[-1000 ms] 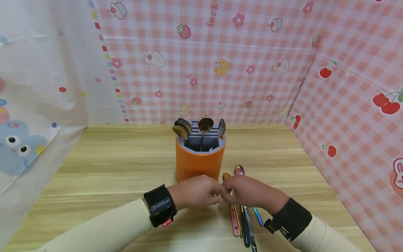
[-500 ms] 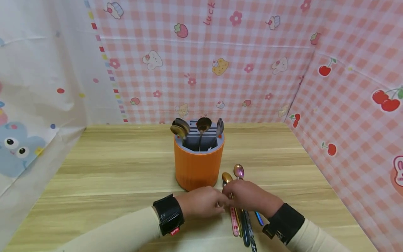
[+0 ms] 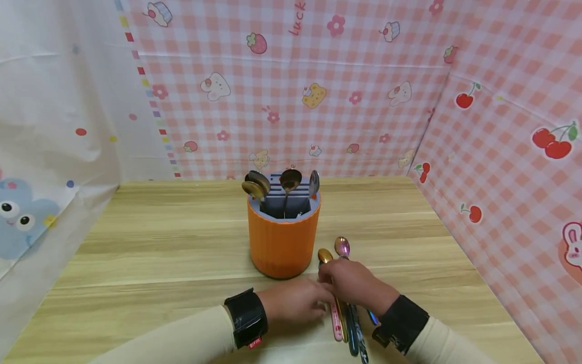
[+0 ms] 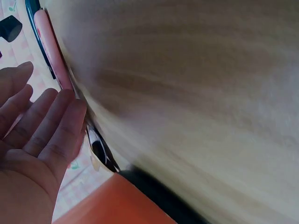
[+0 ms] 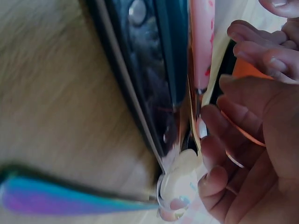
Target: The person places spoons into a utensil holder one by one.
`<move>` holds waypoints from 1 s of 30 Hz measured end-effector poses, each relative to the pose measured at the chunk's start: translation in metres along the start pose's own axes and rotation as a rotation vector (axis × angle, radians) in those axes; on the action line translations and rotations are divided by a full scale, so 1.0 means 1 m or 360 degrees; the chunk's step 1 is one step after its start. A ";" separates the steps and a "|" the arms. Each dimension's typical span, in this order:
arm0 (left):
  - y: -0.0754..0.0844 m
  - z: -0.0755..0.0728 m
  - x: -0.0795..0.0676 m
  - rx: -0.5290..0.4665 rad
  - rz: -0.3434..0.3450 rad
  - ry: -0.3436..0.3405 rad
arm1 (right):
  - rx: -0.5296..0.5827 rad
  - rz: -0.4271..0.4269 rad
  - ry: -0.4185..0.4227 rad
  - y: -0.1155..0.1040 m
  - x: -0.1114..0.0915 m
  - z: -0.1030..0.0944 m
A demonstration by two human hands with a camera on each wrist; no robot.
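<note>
Right grip (image 5: 268,163) near pink handle (image 5: 203,46), iridescent handle (image 5: 70,199)

The head view is facing forward and down over the desk (image 3: 159,242); both close-up wrist views are sharing the pink handle (image 5: 203,44)

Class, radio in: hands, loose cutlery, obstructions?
Left hand open, right hand over loose cutlery. Loose cutlery bunched on table. Orange holder nearby, apparently not blocking.

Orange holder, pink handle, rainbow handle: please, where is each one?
Orange holder (image 3: 283,247), head view: on its front wall.
Pink handle (image 5: 203,44), right wrist view: near its middle.
Rainbow handle (image 5: 70,199), right wrist view: along its side.
</note>
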State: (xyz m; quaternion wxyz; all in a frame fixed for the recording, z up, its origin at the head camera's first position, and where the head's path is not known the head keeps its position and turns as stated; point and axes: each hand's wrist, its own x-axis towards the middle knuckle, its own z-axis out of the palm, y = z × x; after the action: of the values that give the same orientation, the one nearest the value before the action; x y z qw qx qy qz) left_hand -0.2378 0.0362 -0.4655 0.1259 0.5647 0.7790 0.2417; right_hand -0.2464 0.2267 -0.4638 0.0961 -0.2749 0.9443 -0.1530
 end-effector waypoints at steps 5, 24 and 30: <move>0.006 0.003 0.001 0.0029 -0.0055 -0.0026 | 0.0009 0.0093 0.0022 -0.002 0.003 0.003; 0.004 0.008 0.003 0.0039 -0.0125 -0.0061 | -0.0088 0.0411 0.0028 -0.010 0.009 0.004; 0.003 0.008 0.002 0.0023 -0.0184 -0.0084 | -0.0032 0.0497 0.0003 -0.015 0.010 0.003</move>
State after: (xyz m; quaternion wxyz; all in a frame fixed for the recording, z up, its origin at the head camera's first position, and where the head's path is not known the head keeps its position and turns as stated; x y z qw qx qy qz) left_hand -0.2325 0.0409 -0.4712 0.1562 0.5258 0.8085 0.2134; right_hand -0.2464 0.2088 -0.4627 0.1152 -0.1254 0.9772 -0.1270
